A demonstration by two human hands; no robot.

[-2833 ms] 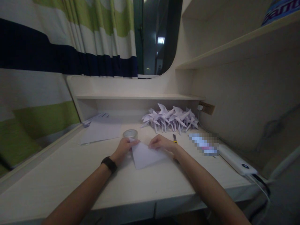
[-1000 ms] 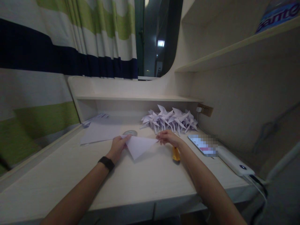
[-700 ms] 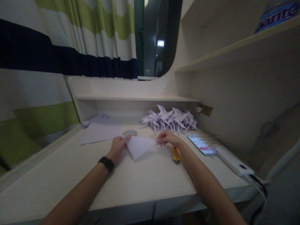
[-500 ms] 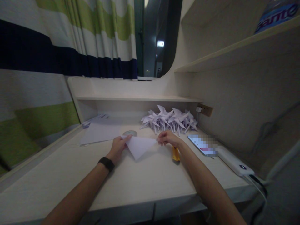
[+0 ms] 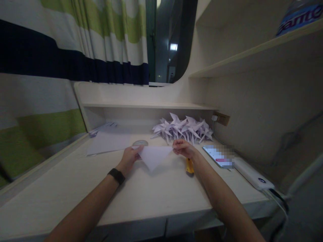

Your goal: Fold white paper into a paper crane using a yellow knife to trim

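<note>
A white sheet folded into a triangle hangs point-down just above the pale desk. My left hand pinches its left corner and my right hand pinches its right corner, so the long edge runs level between them. A black band sits on my left wrist. Behind the triangle lies a roll of clear tape, partly hidden by the paper.
A heap of folded white paper figures lies at the back under the low shelf. Flat sheets lie back left. A yellow utility knife, a phone and a white power bank with cable lie to the right.
The folded triangle has been lifted off the desk and turned so its long edge is level; both hands moved slightly right and away from me. The knife came into view.
</note>
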